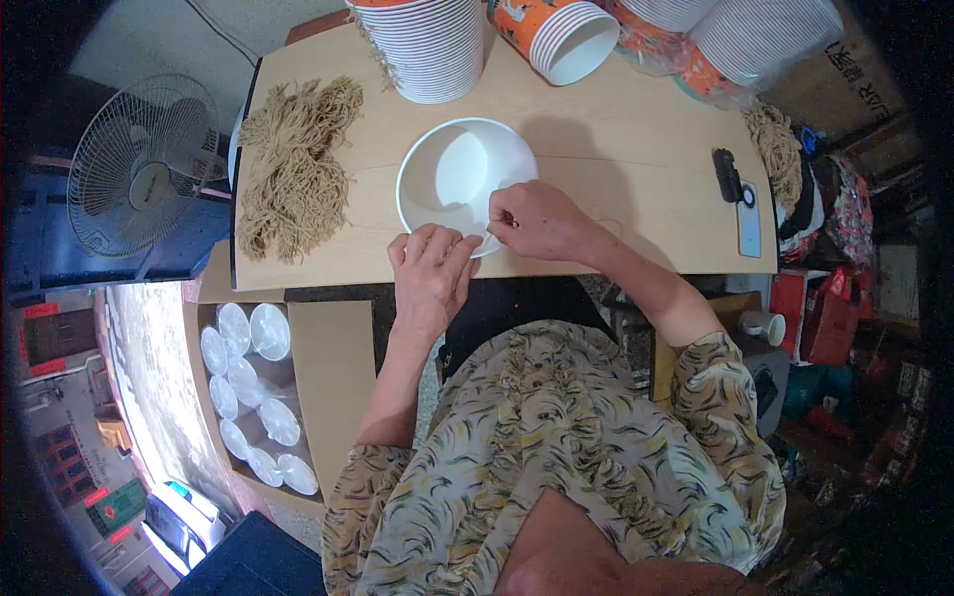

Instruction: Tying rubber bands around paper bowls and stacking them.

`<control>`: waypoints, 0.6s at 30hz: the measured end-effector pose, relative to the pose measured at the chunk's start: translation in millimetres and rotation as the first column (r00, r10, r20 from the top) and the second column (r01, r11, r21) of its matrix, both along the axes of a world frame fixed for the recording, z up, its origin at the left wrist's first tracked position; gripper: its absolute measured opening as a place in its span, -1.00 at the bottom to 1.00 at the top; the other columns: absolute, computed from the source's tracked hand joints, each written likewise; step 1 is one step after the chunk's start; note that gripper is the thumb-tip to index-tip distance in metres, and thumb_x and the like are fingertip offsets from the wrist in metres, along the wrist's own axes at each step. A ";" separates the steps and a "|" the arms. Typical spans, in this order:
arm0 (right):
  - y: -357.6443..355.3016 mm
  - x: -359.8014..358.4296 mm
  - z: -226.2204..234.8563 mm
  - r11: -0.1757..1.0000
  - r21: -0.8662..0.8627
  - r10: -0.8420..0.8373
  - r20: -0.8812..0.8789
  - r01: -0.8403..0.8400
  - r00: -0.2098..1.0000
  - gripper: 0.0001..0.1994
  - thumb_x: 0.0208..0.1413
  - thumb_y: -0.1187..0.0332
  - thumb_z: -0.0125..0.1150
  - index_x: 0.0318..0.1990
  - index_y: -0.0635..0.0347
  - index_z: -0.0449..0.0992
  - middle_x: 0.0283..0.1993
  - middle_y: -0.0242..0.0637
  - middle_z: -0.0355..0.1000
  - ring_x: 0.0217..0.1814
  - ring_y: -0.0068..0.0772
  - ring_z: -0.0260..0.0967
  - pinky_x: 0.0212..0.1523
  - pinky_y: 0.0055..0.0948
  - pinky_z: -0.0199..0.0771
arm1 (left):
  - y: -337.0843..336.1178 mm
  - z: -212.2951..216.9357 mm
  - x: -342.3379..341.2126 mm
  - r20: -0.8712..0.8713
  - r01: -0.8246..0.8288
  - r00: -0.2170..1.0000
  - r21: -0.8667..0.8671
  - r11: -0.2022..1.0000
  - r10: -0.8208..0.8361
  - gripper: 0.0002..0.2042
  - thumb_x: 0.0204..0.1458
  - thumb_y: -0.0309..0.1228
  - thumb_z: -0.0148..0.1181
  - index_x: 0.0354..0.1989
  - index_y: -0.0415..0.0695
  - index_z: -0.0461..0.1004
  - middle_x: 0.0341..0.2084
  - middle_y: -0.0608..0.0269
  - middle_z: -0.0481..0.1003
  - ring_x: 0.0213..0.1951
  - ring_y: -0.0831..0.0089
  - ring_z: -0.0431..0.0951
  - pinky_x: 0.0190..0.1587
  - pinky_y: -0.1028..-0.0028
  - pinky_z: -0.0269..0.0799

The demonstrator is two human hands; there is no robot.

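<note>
Fingertips of the right hand are pinched shut on something tiny at the near rim of the white paper bowl, probably a bit of string, though it's too small to tell for sure. The left hand lies just beside it, fingers curled loosely against the same rim, steadying it more than gripping.

The bowl sits upright on the wooden table, close to the near edge. Doing this bit well looks like a matter of keeping the pinch low and tight while the left hand stops the light bowl from skating off that edge.

For room: the pile of tan cords is on the left, the stacked bowls are at the back, and the phone is far right. The bare stretch right of the bowl is the best space to move in.
</note>
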State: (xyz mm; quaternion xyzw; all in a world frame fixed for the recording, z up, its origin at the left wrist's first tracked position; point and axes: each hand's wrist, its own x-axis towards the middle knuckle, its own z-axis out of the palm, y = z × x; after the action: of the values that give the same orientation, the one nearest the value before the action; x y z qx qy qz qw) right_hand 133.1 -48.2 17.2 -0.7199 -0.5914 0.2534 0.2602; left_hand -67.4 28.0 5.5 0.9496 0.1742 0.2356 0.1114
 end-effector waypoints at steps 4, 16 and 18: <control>-0.1 0.2 -3.6 1.000 0.013 0.010 0.019 -0.011 1.000 -0.83 0.02 0.32 0.22 -0.44 0.25 0.55 -0.50 -0.08 0.51 -0.45 -0.03 0.49 -0.35 -0.10 0.45 | -0.6 -2.1 0.6 0.002 -0.004 1.000 -0.011 1.000 0.004 -0.70 -0.10 -0.43 0.37 -0.12 0.03 0.61 -0.25 0.40 0.47 0.00 0.34 0.42 0.10 0.23 0.15; 1.1 0.3 -0.8 0.999 -0.041 0.001 0.008 -0.001 1.000 -0.84 0.03 0.31 0.21 -0.41 0.23 0.56 -0.48 -0.09 0.53 -0.41 -0.02 0.50 -0.32 -0.09 0.46 | 0.2 -2.0 0.3 -0.028 0.011 1.000 -0.002 1.000 -0.011 -0.73 -0.06 -0.40 0.33 -0.14 0.11 0.62 -0.26 0.40 0.43 0.01 0.32 0.41 0.11 0.16 0.13; 1.1 0.4 -1.3 0.999 -0.036 0.002 0.021 -0.001 1.000 -0.83 0.03 0.29 0.22 -0.41 0.22 0.57 -0.47 -0.10 0.53 -0.42 -0.03 0.50 -0.32 -0.10 0.47 | 0.3 -2.1 0.9 -0.040 0.017 0.999 0.005 1.000 -0.017 -0.73 -0.06 -0.40 0.33 -0.12 0.12 0.61 -0.25 0.41 0.43 0.02 0.32 0.41 0.11 0.15 0.13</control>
State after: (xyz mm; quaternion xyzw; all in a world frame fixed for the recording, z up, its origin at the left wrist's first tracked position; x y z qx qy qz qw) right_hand 133.5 -47.1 15.9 -0.7266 -0.5900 0.2567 0.2409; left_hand -66.5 28.3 3.4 0.9559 0.1676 0.2161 0.1076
